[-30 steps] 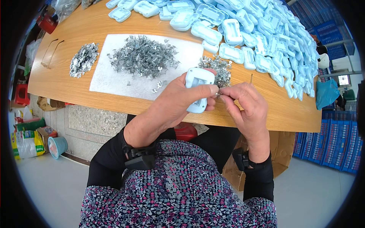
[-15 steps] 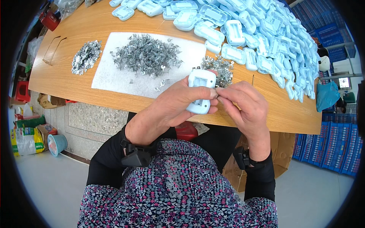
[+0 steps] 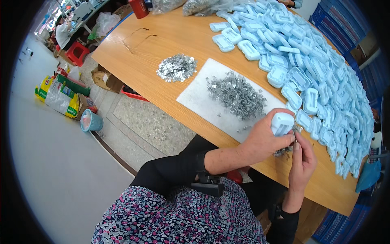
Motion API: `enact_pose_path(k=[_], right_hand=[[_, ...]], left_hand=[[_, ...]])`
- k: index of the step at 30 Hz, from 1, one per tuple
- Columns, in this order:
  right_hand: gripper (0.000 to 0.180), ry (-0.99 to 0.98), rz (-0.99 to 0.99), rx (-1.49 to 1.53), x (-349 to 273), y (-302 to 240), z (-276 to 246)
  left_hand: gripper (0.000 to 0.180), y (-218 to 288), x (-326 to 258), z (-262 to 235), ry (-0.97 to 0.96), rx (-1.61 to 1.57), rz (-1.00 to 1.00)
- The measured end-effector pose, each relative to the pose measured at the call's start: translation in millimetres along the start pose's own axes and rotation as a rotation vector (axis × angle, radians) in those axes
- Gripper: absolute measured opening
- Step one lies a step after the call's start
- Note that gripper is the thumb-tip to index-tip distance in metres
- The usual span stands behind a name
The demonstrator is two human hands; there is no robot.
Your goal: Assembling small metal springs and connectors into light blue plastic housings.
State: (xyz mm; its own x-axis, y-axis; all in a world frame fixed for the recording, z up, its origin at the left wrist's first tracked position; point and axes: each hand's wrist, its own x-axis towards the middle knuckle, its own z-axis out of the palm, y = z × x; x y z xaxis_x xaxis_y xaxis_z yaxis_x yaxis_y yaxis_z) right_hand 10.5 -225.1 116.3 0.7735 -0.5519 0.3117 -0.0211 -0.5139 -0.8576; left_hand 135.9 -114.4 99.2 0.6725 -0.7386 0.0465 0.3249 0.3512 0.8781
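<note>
A light-blue plastic case point(image 3: 282, 123) with battery-style slots in its face is gripped by my left hand point(image 3: 260, 140), the thumb lying across its lower edge. Close beside it, the thumb and fingers of my right hand point(image 3: 302, 164) are pinched together near the case's lower right edge. Whatever they pinch is too small to make out. Under and behind both hands lies a small heap of metal clips point(image 3: 283, 151), partly covered. To the left, a larger heap of small metal clips point(image 3: 236, 95) rests on a white foam sheet point(image 3: 193, 91).
A big pile of light-blue cases point(image 3: 317, 77) covers the table's far right. Flat silvery metal pieces point(image 3: 176, 67) lie left of the sheet, with eyeglasses point(image 3: 138, 40) beyond. A red container point(image 3: 139, 8) and plastic bags point(image 3: 199, 6) stand at the back. Another person point(image 3: 64, 34) sits far left.
The view has swung left, so the table and my hands appear farther right. The case has tilted in my left hand, while my right fingers stay pinched beside it.
</note>
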Motion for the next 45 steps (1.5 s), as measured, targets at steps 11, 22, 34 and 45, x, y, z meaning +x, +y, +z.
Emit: enact_pose_path(k=[11, 22, 34, 45], right_hand=[[0.018, -0.041, 0.332, 0.395, 8.8, -3.4, 7.9], [0.007, 0.034, 0.07, 0.076, 2.5, -3.0, -4.0], [0.01, 0.008, -0.121, -0.342, -1.3, 0.1, 8.1], [0.035, -0.115, -0.157, -0.516, -12.8, -8.4, -5.1]], left_hand=[[0.045, 15.1, 2.6, -11.9, -0.021, 0.055, -0.081], [0.051, 5.7, -4.3, -15.9, -0.111, -0.453, -0.565], [0.048, -1.0, -14.7, -6.4, -0.112, -0.407, -0.678], [0.046, -4.8, -12.9, -10.0, -0.105, -0.372, -0.729]])
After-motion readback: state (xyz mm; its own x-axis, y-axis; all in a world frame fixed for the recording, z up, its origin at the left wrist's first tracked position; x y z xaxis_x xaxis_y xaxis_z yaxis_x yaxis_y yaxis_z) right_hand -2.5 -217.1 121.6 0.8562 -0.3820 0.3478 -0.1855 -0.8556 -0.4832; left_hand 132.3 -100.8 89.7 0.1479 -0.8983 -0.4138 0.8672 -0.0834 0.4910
